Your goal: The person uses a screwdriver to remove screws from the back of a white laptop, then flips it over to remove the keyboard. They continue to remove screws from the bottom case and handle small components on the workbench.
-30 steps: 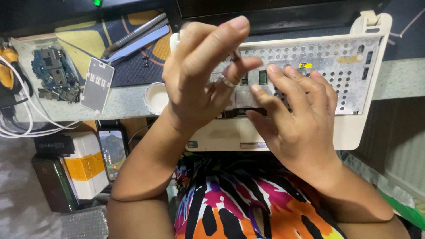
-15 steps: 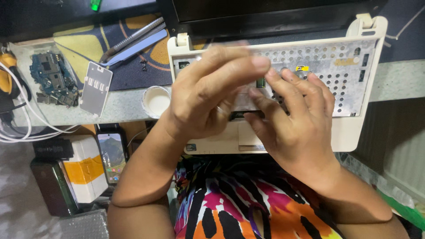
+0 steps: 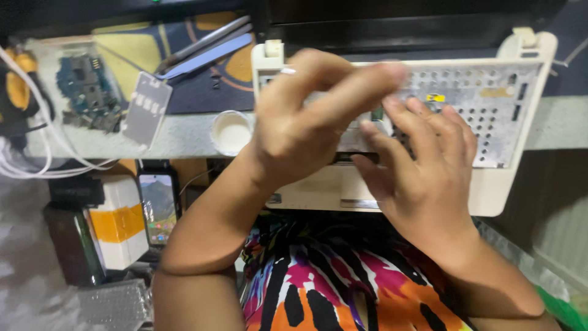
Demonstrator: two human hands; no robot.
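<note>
Right now both hands work over a cream plastic laptop shell (image 3: 490, 184) lying w/ its perforated metal plate (image 3: 484, 104) facing up, at the near edge of the table (image 3: 551, 125), partly overhanging toward the person's lap. Left hand (image 3: 306, 132) hovers above the shell's middle, fingers curled and bunched toward the thumb, tips near the plate's left part; motion blur there, so can't tell if it pinches anything. Right hand (image 3: 422, 165) lies flat-ish on the shell, fingers spread and pressing on the plate approx. at its centre, nothing gripped. The two hands' fingertips are just beside each other.

Left of the shell on the table: small white round cup (image 3: 231, 130), a grey rectangular card-like piece (image 3: 146, 110), a blue circuit board (image 3: 86, 92) in a clear tray, white cables (image 3: 37, 165), and tweezers (image 3: 205, 46) on a dark mat w/ yellow shapes. Below the table edge, a phone (image 3: 158, 205) w/ lit screen stands beside a white-and-yellow box (image 3: 119, 224).
</note>
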